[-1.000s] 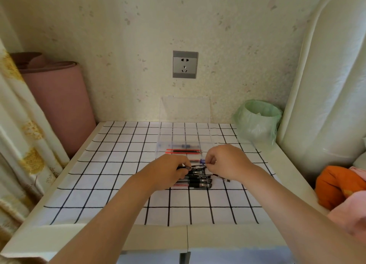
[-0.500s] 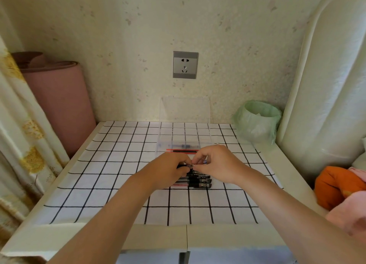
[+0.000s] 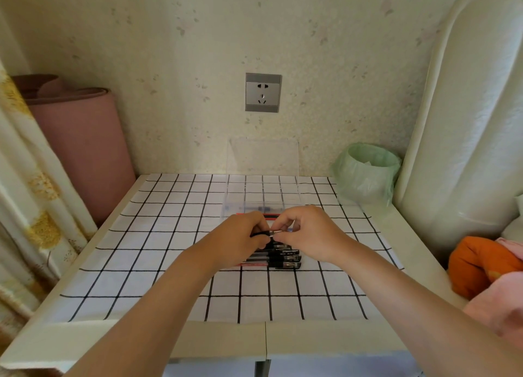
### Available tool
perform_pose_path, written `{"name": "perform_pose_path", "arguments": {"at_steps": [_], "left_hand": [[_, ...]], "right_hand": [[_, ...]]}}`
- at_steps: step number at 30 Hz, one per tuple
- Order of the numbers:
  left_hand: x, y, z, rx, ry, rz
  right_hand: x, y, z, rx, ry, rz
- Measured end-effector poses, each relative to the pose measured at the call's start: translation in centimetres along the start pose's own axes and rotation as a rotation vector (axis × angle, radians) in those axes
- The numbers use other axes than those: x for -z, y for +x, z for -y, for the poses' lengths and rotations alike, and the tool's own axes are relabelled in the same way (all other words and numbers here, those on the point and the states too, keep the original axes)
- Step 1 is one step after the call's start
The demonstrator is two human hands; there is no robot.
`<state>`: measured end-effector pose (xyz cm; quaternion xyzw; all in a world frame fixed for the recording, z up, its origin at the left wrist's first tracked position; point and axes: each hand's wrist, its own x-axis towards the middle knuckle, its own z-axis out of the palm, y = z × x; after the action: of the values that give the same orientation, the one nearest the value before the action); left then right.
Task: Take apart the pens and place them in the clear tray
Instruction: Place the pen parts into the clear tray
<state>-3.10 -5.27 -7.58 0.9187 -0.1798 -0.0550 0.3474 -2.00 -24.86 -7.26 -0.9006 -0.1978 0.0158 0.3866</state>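
Observation:
My left hand (image 3: 243,235) grips the black barrel of a pen (image 3: 267,233) held level above the table. My right hand (image 3: 307,231) pinches that pen's metal tip end from the right. Directly below the hands lies a row of several black-capped pens (image 3: 283,259) on the checked cloth. Behind the hands sits the clear tray (image 3: 261,195), with a clear pen barrel (image 3: 259,208) inside it and red and dark refills (image 3: 271,215) along its near edge. My hands hide part of the tray's front.
A clear lid (image 3: 263,156) leans on the wall behind the tray. A green-bagged bin (image 3: 366,173) stands at the back right. A pink roll (image 3: 79,150) and curtain (image 3: 25,207) flank the left; orange and pink cloth (image 3: 481,266) lies right.
My right hand moved left from the pile and closed in on the pen my left hand holds; both hands now meet at the pen, slightly higher over the pile.

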Motion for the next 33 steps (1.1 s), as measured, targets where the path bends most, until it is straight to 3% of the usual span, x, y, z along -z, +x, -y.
{"name": "perform_pose_path", "arguments": {"at_steps": [7, 33], "left_hand": [[0.05, -0.07, 0.17, -0.049, 0.045, -0.011], [-0.30, 0.37, 0.88, -0.089, 0.136, -0.052]], "right_hand": [[0.03, -0.12, -0.26, -0.050, -0.047, 0.090], [0.19, -0.33, -0.33, -0.027, -0.101, 0.112]]}}
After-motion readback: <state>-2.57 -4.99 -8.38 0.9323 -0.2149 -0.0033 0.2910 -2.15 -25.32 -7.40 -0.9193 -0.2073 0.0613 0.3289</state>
